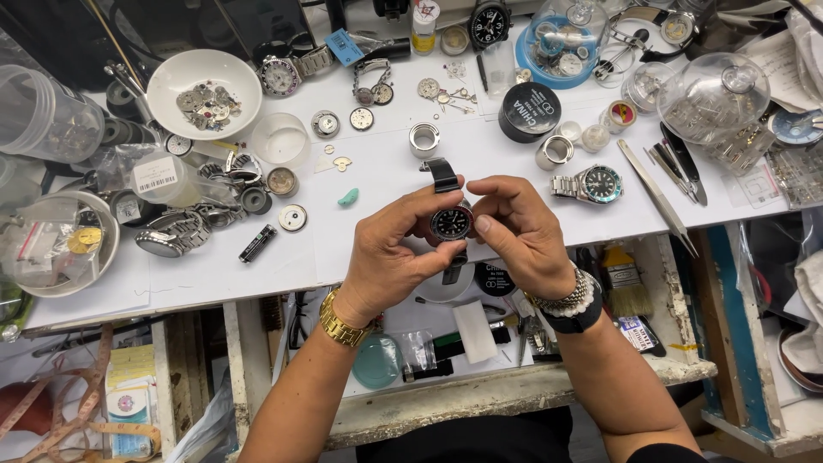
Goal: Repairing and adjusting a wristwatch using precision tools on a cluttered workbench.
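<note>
Loose watch parts, a white bowl (167, 81) and steel watch (590, 183) crowd the bench; both hands — left hand (390, 253), right hand (519, 231) — pinch a black-strapped watch (451, 222)

A white bowl (171, 81) of watch parts, tweezers (657, 197), brush (628, 287).

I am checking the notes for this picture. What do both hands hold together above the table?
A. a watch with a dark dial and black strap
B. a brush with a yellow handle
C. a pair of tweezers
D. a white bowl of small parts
A: the left hand and right hand both grip the watch, whose dark dial and black strap show between the fingers.
</note>
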